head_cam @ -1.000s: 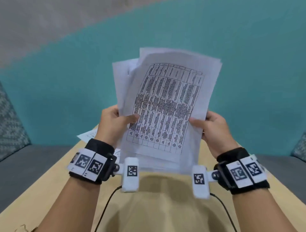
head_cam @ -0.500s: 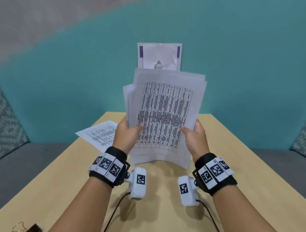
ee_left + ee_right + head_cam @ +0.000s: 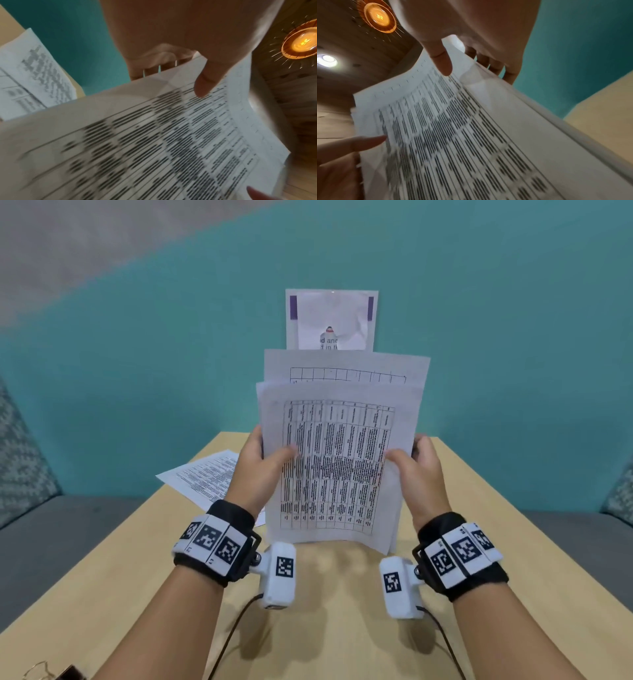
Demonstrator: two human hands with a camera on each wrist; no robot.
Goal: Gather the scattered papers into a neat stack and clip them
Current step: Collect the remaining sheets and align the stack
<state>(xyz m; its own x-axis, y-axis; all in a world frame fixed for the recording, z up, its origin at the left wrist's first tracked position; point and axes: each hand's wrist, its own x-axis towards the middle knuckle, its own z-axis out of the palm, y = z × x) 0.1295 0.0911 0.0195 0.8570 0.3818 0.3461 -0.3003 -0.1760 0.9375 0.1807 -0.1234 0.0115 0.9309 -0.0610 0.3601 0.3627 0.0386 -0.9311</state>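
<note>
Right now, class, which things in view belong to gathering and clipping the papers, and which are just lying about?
Part of the job:
- held sheaf of papers, upright on the table
- left hand and right hand, gripping its sides
- loose sheet on the table
- binder clip at the near left edge

Just there:
- wooden table
- grey sofa
- wall poster

Between the left hand [image 3: 255, 470] and right hand [image 3: 423, 474] stands a stack of papers [image 3: 337, 470]: thin, matt white sheets, printed in black, slightly curled. Above the hands, a creased sheet [image 3: 331, 318] with purple bars looks faintly glossy. Left of the left hand lies another matt printed sheet [image 3: 205, 477]. Beneath both hands, the tabletop [image 3: 325, 628] is pale wood-look, smooth with a dull sheen. Far below the left hand, a binder clip [image 3: 51, 672] shows thin, shiny wire.
</note>
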